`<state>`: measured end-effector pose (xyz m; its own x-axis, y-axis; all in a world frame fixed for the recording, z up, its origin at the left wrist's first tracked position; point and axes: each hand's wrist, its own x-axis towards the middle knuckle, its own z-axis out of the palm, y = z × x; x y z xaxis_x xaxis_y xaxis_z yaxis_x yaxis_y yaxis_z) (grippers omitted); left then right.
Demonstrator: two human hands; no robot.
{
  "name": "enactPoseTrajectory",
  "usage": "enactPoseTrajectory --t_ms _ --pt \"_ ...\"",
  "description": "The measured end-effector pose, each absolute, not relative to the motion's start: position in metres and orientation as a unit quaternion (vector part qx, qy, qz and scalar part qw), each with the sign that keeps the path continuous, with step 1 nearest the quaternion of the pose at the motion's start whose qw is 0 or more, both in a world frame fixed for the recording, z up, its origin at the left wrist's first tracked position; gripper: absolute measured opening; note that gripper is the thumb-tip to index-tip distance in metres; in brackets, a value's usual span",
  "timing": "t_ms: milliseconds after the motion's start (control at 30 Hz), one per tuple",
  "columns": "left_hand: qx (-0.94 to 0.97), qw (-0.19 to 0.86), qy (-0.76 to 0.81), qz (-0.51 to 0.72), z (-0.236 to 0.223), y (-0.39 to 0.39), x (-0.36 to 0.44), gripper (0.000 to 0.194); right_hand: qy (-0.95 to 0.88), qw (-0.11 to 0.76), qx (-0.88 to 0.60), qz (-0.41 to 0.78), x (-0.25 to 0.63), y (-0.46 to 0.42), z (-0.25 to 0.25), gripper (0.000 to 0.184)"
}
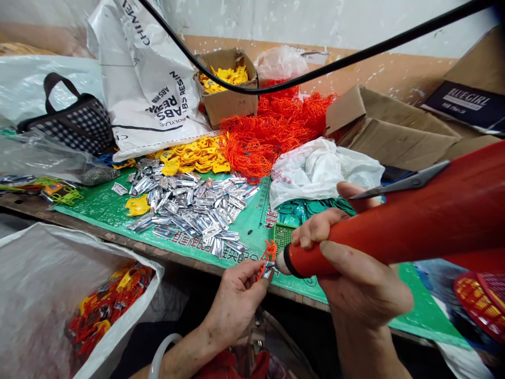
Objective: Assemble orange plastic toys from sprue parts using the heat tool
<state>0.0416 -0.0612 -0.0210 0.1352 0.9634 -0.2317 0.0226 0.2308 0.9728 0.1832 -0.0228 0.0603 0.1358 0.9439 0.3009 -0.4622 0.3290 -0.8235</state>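
My left hand [236,297] pinches a small orange plastic part [270,250] with a shiny metal strip on it, above the table's front edge. Wrapped around the body of a red power screwdriver [398,226] is my right hand [355,279]. A grey metal lever [410,181] runs along the tool's upper side. The screwdriver's pale nose points left, and its tip meets the orange part between my left fingertips. Just behind that spot lies a green mesh basket [282,234]. Any screw at the tip is too small to make out.
Loose metal strips [193,202] and yellow plastic parts [193,155] cover the table's left. Orange parts [260,139] heap behind. An open white sack [153,279] holds assembled pieces at lower left. A black cable [335,68] crosses overhead. Cardboard boxes [398,137] stand at back right.
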Motion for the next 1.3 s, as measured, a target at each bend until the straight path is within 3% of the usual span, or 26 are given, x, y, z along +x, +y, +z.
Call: enactPoseTrajectory --t_ms 367,733,1300 --pt "0.307 0.722 0.466 0.409 -0.026 -0.060 0.044 0.029 -0.419 0.705 -0.277 0.500 0.180 -0.021 0.060 0.033" --pt "0.281 0.732 0.460 0.417 -0.027 -0.060 0.042 0.025 -0.416 0.707 -0.279 0.500 0.182 -0.026 0.067 0.056" --pt "0.297 0.723 0.466 0.416 -0.024 -0.060 0.043 0.029 -0.434 0.694 -0.270 0.507 0.184 -0.029 0.059 0.046"
